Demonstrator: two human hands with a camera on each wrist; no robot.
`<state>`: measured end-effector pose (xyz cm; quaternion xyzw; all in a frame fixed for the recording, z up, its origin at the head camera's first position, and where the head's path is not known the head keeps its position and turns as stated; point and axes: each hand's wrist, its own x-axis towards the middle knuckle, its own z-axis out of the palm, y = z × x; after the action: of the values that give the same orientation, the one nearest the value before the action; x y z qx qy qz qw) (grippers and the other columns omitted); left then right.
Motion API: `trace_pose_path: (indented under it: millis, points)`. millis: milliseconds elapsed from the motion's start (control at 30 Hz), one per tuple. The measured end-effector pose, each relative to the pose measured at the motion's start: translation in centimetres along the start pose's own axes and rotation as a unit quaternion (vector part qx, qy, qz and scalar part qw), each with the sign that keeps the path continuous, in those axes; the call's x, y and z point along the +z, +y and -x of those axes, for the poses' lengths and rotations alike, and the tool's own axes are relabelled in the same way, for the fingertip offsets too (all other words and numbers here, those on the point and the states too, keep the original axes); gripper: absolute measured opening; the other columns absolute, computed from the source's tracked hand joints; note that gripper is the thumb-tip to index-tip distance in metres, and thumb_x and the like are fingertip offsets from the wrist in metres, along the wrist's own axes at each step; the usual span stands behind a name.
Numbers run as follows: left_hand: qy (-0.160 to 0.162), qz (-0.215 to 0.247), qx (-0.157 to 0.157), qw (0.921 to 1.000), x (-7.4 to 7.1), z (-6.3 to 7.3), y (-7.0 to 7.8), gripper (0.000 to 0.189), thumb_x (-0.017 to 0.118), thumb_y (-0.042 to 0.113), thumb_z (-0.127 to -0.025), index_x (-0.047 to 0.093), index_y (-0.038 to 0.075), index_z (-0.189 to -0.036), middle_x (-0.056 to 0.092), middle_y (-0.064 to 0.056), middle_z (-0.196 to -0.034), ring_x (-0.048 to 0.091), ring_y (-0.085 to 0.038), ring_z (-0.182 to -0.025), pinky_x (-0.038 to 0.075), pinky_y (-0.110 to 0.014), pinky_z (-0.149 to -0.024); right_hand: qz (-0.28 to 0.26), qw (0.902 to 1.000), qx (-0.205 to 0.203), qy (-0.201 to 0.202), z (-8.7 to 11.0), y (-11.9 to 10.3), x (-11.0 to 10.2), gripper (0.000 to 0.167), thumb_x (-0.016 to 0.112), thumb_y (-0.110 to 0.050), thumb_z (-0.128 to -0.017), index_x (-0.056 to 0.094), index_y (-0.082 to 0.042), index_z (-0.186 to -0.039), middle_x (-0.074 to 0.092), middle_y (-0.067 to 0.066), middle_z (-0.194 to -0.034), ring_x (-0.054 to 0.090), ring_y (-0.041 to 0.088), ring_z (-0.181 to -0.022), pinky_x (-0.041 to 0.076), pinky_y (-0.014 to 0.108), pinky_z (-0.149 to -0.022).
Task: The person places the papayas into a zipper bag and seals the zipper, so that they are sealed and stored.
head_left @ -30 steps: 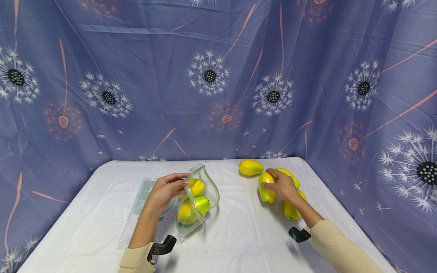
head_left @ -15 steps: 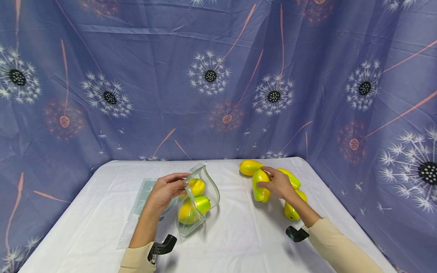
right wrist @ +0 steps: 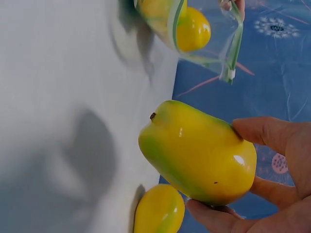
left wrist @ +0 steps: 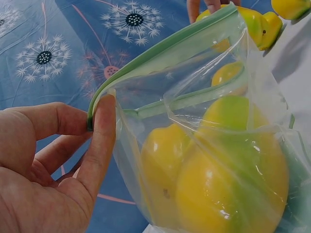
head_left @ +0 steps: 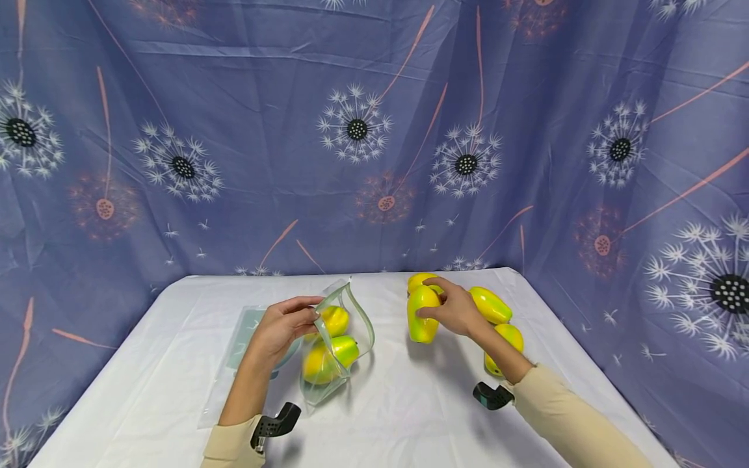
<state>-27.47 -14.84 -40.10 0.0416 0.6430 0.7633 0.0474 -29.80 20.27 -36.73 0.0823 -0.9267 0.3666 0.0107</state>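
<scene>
Backdrop: a blue-purple curtain with dandelion print, behind your table, covered in white cloth. On the left of the cloth lies a flat bag with pale blue print, partly hidden by your left arm. Just beside it, an open bag, clear with a green rim, rests with its mouth facing right. Two fruits, yellow-green, show inside it. Your left hand pinches the rim between thumb and fingers. Your right hand has thumb and fingers spread around the held fruit, gripping it above the cloth, well apart from the bag. The back fruit sits partly hidden behind it; whether they touch, cannot tell. Two loose fruits lie near your right forearm. Black wrist cameras, one per wrist. Smallest item: a white zip slider at the bag's corner.
</scene>
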Motion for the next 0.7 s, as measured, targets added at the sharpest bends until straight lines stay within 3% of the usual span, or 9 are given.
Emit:
trace_pose_path:
  millis: [133, 233, 367, 700]
  points:
    - [-0.002, 0.001, 0.000, 1.0000, 0.0, 0.0, -0.1, 0.040, 0.059, -0.003, -0.096, 0.056, -0.015, -0.135, 0.070, -0.005, -0.095, 0.068, -0.014, -0.081, 0.062, -0.026, -0.075, 0.003, 0.9999, -0.014, -0.005, -0.1, -0.7, 0.4, 0.071, 0.082, -0.031, -0.082, 0.054, -0.015, -0.146, 0.070, 0.016, -0.114, 0.066, 0.025, -0.093, 0.056, 0.033, -0.071]
    - [-0.003, -0.001, 0.000, 1.0000, 0.0, 0.0, -0.1, 0.040, 0.059, -0.003, -0.096, 0.056, -0.015, -0.135, 0.070, -0.005, -0.095, 0.067, -0.014, -0.081, 0.062, -0.026, -0.075, 0.002, 0.9996, -0.028, -0.010, -0.2, -1.1, 0.7, 0.071, 0.082, -0.030, -0.082, 0.056, -0.016, -0.146, 0.070, 0.016, -0.114, 0.065, 0.022, -0.087, 0.054, 0.031, -0.067]
    - [-0.002, -0.002, -0.002, 1.0000, 0.0, 0.0, 0.0, 0.041, 0.060, -0.003, -0.096, 0.056, -0.014, -0.135, 0.071, -0.005, -0.096, 0.068, -0.013, -0.082, 0.062, -0.026, -0.076, -0.010, 0.9994, -0.031, -0.014, -0.1, -1.7, 1.0, 0.068, 0.082, -0.030, -0.082, 0.058, -0.020, -0.145, 0.068, 0.016, -0.120, 0.064, 0.022, -0.089, 0.052, 0.029, -0.068]
    - [0.000, -0.003, -0.004, 1.0000, 0.0, 0.1, 0.1, 0.041, 0.060, -0.002, -0.096, 0.056, -0.014, -0.135, 0.071, -0.007, -0.099, 0.068, -0.013, -0.083, 0.062, -0.026, -0.076, -0.075, 0.9961, -0.046, 0.006, -0.1, -3.1, 2.2, 0.066, 0.085, -0.024, -0.081, 0.059, -0.020, -0.141, 0.071, 0.015, -0.112, 0.069, 0.025, -0.096, 0.058, 0.034, -0.074]
